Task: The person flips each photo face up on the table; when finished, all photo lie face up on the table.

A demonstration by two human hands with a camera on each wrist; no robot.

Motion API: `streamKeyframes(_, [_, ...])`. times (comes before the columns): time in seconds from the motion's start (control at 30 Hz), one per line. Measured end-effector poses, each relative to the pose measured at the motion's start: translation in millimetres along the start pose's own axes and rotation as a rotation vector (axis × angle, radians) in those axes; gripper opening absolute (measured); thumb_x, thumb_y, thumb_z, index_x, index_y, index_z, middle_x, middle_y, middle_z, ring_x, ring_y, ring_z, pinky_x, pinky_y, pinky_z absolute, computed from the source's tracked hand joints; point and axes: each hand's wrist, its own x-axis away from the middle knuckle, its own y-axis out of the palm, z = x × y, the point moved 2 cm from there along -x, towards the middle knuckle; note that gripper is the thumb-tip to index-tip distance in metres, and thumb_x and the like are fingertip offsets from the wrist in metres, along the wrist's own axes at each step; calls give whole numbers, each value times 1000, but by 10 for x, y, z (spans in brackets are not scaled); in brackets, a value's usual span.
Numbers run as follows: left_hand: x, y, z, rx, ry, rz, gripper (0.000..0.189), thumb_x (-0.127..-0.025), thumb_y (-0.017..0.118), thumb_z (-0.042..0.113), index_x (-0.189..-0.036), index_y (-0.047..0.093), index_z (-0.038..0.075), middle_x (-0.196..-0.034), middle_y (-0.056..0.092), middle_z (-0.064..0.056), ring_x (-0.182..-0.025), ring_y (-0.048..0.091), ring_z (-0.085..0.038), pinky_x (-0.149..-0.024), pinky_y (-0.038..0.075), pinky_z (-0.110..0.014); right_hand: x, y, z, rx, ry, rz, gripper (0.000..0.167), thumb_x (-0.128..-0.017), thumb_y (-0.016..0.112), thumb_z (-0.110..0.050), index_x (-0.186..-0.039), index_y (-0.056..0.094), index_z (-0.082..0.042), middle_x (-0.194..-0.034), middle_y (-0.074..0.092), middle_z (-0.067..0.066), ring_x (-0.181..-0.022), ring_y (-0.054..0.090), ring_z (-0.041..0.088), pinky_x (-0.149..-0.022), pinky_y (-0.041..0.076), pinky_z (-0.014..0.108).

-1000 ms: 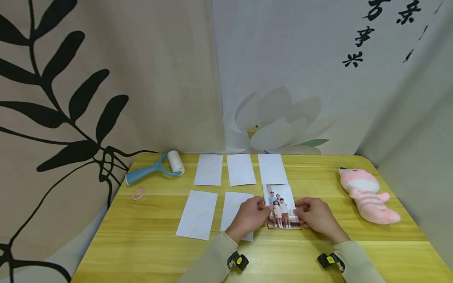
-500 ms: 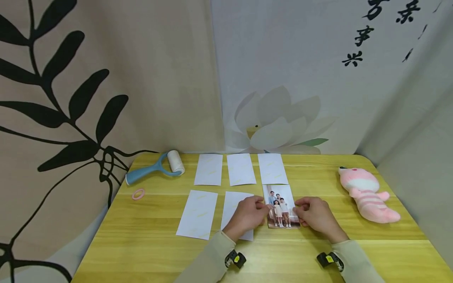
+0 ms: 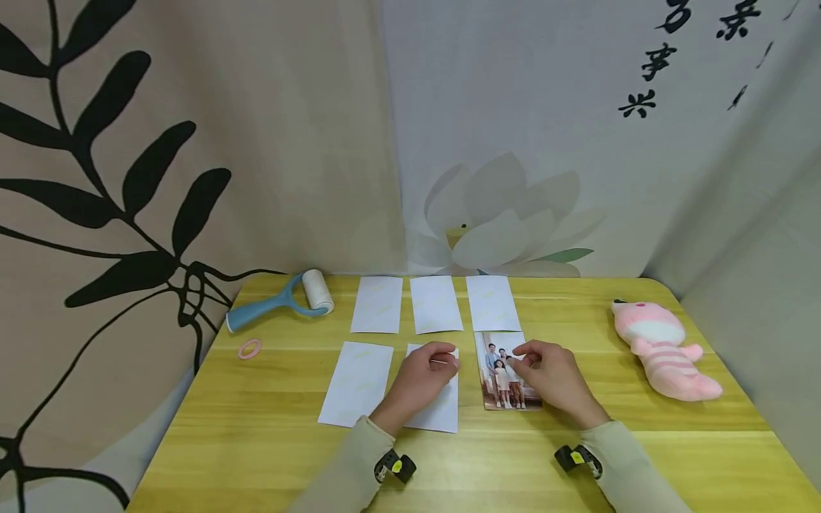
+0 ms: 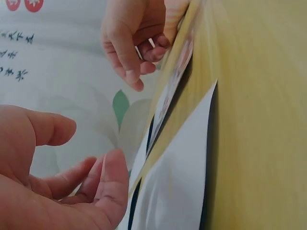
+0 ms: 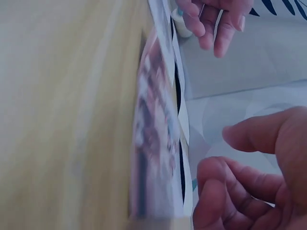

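A family photo [image 3: 497, 374] lies face up on the wooden table, its top edge meeting a white card [image 3: 492, 304] behind it. Over the photo's right side hovers my right hand [image 3: 558, 372], thumb and fingers apart with nothing between them. My left hand [image 3: 417, 385] hangs above the middle white card [image 3: 442, 410] of the near row and hides part of it. In the left wrist view, a gap shows between the thumb and the loosely bent fingers of the left hand [image 4: 72, 179]. Left of that card lies another white card [image 3: 355, 385].
Two more white cards, one at far left [image 3: 376, 305] and one at far middle [image 3: 436, 305], lie in the back row. A blue-handled lint roller [image 3: 269, 308] and a pink ring [image 3: 249, 348] are at the left. A pink plush toy [image 3: 667, 349] lies at the right.
Both hands have let go of the photo's side edges. The left hand has moved left over the middle card; the right has shifted left and up over the photo, which stays in place.
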Motion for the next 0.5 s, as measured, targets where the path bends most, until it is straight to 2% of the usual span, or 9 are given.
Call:
streamKeyframes(0.17, [54,-195,-73,-11,-40,19,41,-100,73,26,-136,67,7,-120,72,-7,-112,70,-23,-95,58,-40,-84,109,-157,-42,-14,-7,18,-97,76,-26,-106,77,-10,-82,70,1,-69,59,13,-64,48,27])
streamKeyframes(0.3, [133,-329,-139,-6,-57,24,45,-96,77,24,-136,66,6,-124,70,-10,-111,69,-23,-93,58,-39,-146,241,-256,-58,-38,-33,17,-98,76,-25,-107,77,-11,-80,70,-1,-67,59,11,-65,48,27])
streamKeyframes(0.5, [251,-456,-196,-36,-59,13,49,-91,84,19,-134,64,7,-125,67,-11,-111,65,-23,-95,55,-40,-212,430,-374,-85,-77,-60,20,-97,77,-24,-110,77,-9,-81,72,-4,-69,63,8,-73,53,29])
